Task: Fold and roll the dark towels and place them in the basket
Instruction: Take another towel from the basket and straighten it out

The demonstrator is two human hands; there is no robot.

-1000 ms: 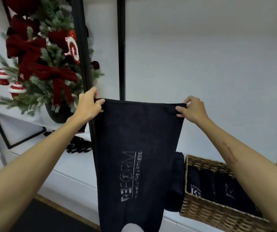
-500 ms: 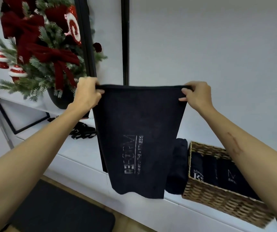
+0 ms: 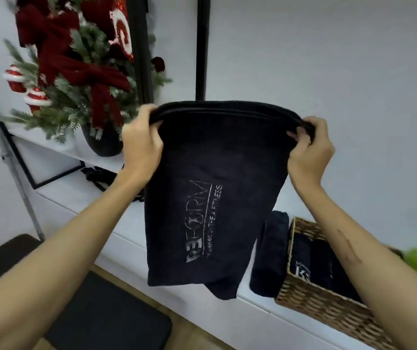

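We see both hands, left [image 3: 141,145] and right [image 3: 309,150], grip the towel [image 3: 210,198] above a white bench [image 3: 81,205] holding a basket [image 3: 328,306], beside a white wall [image 3: 328,72].

A dark towel [image 3: 215,198], held up by its top edge in the air above the white shelf [image 3: 81,205], carries pale print turned sideways, reading upward. The large word looks like "REFORM", its first letters seemingly mirrored and its O drawn as a round emblem. A thin line separates it from a smaller line of capitals to its right, of which only the ending "FITNESS" is clear. To the right of that towel, in a wicker basket [image 3: 328,306] on the same shelf, a rolled dark towel [image 3: 300,261] shows a white "K" under smaller, unreadable letters.
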